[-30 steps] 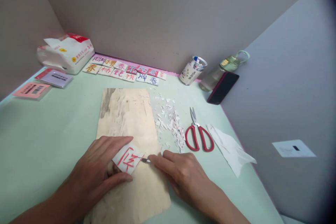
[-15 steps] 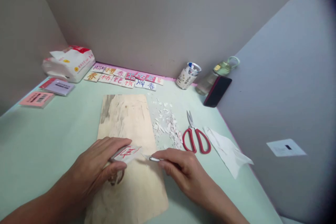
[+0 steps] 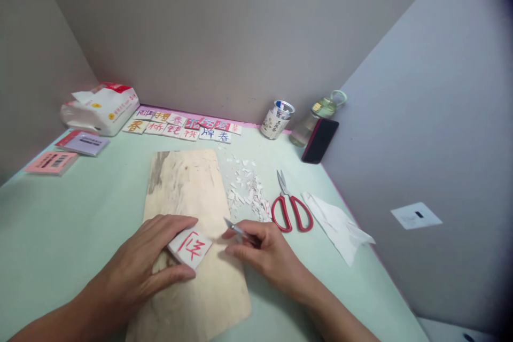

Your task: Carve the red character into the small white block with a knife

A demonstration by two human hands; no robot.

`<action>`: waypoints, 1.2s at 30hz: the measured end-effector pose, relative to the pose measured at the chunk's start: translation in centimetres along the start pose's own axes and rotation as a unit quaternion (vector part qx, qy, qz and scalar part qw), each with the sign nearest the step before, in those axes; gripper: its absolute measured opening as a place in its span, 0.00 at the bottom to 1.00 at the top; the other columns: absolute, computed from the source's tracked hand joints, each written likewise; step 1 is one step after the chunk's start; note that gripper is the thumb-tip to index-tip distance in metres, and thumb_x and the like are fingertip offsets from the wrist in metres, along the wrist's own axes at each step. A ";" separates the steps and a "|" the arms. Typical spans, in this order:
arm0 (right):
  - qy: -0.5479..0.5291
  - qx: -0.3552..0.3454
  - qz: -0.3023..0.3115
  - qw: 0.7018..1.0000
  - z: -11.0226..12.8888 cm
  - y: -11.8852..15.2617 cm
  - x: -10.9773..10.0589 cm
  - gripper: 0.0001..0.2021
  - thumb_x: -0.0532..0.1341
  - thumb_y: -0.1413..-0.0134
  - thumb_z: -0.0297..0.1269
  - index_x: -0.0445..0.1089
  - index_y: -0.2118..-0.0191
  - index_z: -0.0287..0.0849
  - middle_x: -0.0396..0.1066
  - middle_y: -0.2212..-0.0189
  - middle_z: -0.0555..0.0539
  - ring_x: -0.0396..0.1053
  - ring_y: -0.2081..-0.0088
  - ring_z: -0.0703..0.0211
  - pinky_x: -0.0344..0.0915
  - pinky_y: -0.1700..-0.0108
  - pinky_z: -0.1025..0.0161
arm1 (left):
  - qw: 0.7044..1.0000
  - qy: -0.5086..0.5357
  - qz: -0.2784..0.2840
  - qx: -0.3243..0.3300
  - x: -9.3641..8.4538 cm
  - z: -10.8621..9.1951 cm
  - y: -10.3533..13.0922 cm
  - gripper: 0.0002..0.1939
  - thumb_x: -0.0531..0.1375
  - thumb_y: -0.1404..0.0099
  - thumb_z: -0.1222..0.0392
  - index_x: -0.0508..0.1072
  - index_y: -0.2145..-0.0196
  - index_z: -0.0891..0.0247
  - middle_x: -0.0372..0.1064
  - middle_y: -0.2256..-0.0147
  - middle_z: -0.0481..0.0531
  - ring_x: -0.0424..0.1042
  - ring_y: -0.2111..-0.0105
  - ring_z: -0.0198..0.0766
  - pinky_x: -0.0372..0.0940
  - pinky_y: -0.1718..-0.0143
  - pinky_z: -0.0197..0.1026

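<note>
Green tabletop [image 3: 96,203] surrounds a grainy wooden board [image 3: 190,187]; our left hand [image 3: 142,254] clamps a square, red-lettered white block [image 3: 192,247], our right hand [image 3: 266,248] a silver knife [image 3: 236,228].

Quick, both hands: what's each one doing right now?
Left hand: closed on the white tile with red marks, over the board.
Right hand: closed on the craft knife, blade clear of the tile.

The right hand [image 3: 262,248] covers part of the knife [image 3: 236,227]; the bottom edge crops the wooden board [image 3: 186,187].
</note>
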State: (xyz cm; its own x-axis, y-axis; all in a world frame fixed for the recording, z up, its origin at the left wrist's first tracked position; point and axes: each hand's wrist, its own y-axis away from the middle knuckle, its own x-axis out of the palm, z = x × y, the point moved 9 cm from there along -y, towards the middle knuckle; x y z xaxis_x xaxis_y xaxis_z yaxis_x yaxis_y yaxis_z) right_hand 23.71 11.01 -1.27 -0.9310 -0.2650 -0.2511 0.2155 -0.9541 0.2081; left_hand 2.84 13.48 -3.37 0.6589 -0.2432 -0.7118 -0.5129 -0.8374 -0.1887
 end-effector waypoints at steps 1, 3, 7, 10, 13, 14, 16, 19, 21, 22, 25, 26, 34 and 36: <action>0.031 -0.025 0.013 0.999 0.3 -0.1 0.4 0.07 0.70 0.42 0.36 0.81 0.57 0.45 0.61 0.75 0.56 0.58 0.72 0.67 0.54 0.70 0.68 | 1.000 0.002 0.003 0.003 0.2 -0.1 0.1 0.30 0.61 0.33 0.35 0.65 0.38 0.46 0.70 0.43 0.49 0.70 0.44 0.50 0.67 0.44 0.47; 0.096 -0.080 0.043 0.991 1.1 -0.2 1.2 0.12 0.71 0.43 0.33 0.80 0.53 0.50 0.67 0.67 0.53 0.65 0.66 0.64 0.59 0.65 0.67 | 1.000 0.001 0.010 0.003 0.5 -0.1 0.4 0.32 0.62 0.34 0.34 0.64 0.37 0.46 0.70 0.43 0.49 0.70 0.44 0.50 0.66 0.44 0.48; 0.189 -0.155 0.085 0.966 2.5 -0.8 2.3 0.20 0.72 0.43 0.35 0.75 0.44 0.53 0.68 0.60 0.50 0.69 0.62 0.62 0.64 0.60 0.65 | 1.000 -0.009 0.009 0.011 0.4 -0.1 0.5 0.32 0.61 0.34 0.33 0.65 0.37 0.46 0.70 0.45 0.50 0.68 0.44 0.51 0.67 0.45 0.50; 0.229 -0.197 0.129 0.945 3.6 -1.2 3.3 0.18 0.70 0.40 0.38 0.75 0.44 0.48 0.70 0.57 0.48 0.71 0.59 0.61 0.67 0.56 0.65 | 0.999 -0.019 0.016 0.026 0.3 0.2 0.4 0.32 0.63 0.34 0.36 0.64 0.36 0.45 0.70 0.46 0.50 0.67 0.44 0.50 0.67 0.45 0.49; 0.260 -0.227 0.164 0.924 4.3 -1.7 4.4 0.12 0.67 0.37 0.38 0.76 0.48 0.45 0.71 0.56 0.48 0.72 0.60 0.63 0.66 0.59 0.67 | 0.998 -0.029 0.039 0.050 0.4 0.4 0.3 0.34 0.66 0.35 0.40 0.62 0.35 0.44 0.71 0.46 0.49 0.69 0.46 0.48 0.69 0.47 0.46; 0.258 -0.234 0.169 0.922 4.4 -2.0 4.6 0.11 0.67 0.36 0.38 0.77 0.50 0.45 0.71 0.57 0.48 0.72 0.61 0.64 0.66 0.59 0.67 | 0.997 -0.030 0.041 0.053 0.4 0.5 0.3 0.35 0.66 0.35 0.40 0.62 0.35 0.44 0.71 0.46 0.48 0.70 0.46 0.48 0.70 0.47 0.45; 0.237 -0.235 0.178 0.926 4.5 -2.4 4.7 0.08 0.67 0.36 0.39 0.78 0.53 0.44 0.72 0.59 0.50 0.72 0.61 0.65 0.65 0.59 0.69 | 0.998 -0.026 0.039 0.050 0.2 0.5 0.3 0.35 0.66 0.36 0.40 0.62 0.35 0.43 0.71 0.46 0.48 0.70 0.46 0.48 0.69 0.47 0.44; 0.200 -0.225 0.188 0.935 4.3 -2.8 4.7 0.06 0.66 0.35 0.38 0.79 0.58 0.43 0.71 0.61 0.50 0.72 0.62 0.66 0.65 0.58 0.69 | 0.999 -0.015 0.034 0.038 0.2 0.3 0.4 0.33 0.65 0.34 0.39 0.62 0.36 0.44 0.71 0.46 0.48 0.68 0.45 0.48 0.68 0.46 0.45; 0.205 -0.232 0.183 0.933 4.4 -2.5 4.7 0.06 0.63 0.32 0.36 0.78 0.58 0.41 0.71 0.61 0.49 0.72 0.62 0.66 0.65 0.59 0.69 | 0.999 -0.006 0.028 0.034 0.3 -0.1 0.4 0.32 0.63 0.32 0.38 0.61 0.36 0.44 0.70 0.45 0.48 0.66 0.44 0.48 0.66 0.45 0.46; 0.223 -0.241 0.174 0.928 4.5 -2.2 4.7 0.06 0.62 0.31 0.34 0.77 0.57 0.41 0.71 0.60 0.49 0.72 0.62 0.65 0.65 0.60 0.69 | 0.999 -0.001 0.024 0.036 0.3 -0.3 0.4 0.32 0.62 0.32 0.37 0.60 0.35 0.44 0.70 0.45 0.48 0.65 0.44 0.49 0.64 0.44 0.46; 0.328 -0.262 0.127 0.899 4.6 -1.1 5.0 0.08 0.58 0.33 0.28 0.73 0.54 0.39 0.71 0.60 0.47 0.68 0.67 0.63 0.61 0.69 0.67 | 0.999 -0.002 0.015 0.051 0.5 -1.3 0.3 0.34 0.59 0.33 0.32 0.59 0.34 0.44 0.68 0.44 0.47 0.64 0.44 0.49 0.61 0.44 0.48; 0.365 -0.263 0.111 0.886 4.5 -0.7 5.2 0.09 0.57 0.35 0.26 0.72 0.54 0.38 0.70 0.60 0.46 0.66 0.68 0.62 0.58 0.71 0.66 | 0.998 -0.008 0.015 0.055 0.7 -1.7 0.2 0.34 0.59 0.33 0.32 0.59 0.35 0.44 0.68 0.43 0.47 0.64 0.44 0.49 0.60 0.45 0.49; 0.376 -0.231 0.002 0.897 3.4 0.0 5.2 0.13 0.51 0.46 0.23 0.61 0.58 0.44 0.69 0.62 0.45 0.66 0.68 0.57 0.55 0.73 0.63 | 0.999 -0.025 -0.010 0.042 0.9 -2.9 0.1 0.24 0.63 0.33 0.48 0.64 0.42 0.48 0.67 0.45 0.51 0.65 0.45 0.53 0.57 0.46 0.54; 0.326 -0.206 -0.021 0.922 3.0 -0.1 4.5 0.09 0.49 0.40 0.25 0.60 0.58 0.45 0.69 0.64 0.46 0.67 0.68 0.57 0.59 0.70 0.63 | 0.999 -0.018 -0.010 0.038 0.9 -2.7 0.2 0.23 0.62 0.32 0.43 0.66 0.43 0.47 0.68 0.45 0.51 0.66 0.45 0.54 0.58 0.46 0.55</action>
State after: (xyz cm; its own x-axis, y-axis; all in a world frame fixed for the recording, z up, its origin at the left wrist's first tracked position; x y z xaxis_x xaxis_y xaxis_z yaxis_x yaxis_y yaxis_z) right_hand 18.56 10.33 0.45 -0.5944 -0.1255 -0.7943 0.4020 -0.9018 -0.1583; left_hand 4.83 11.73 -2.21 0.6499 -0.2079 -0.7311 -0.5414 -0.8018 -0.2532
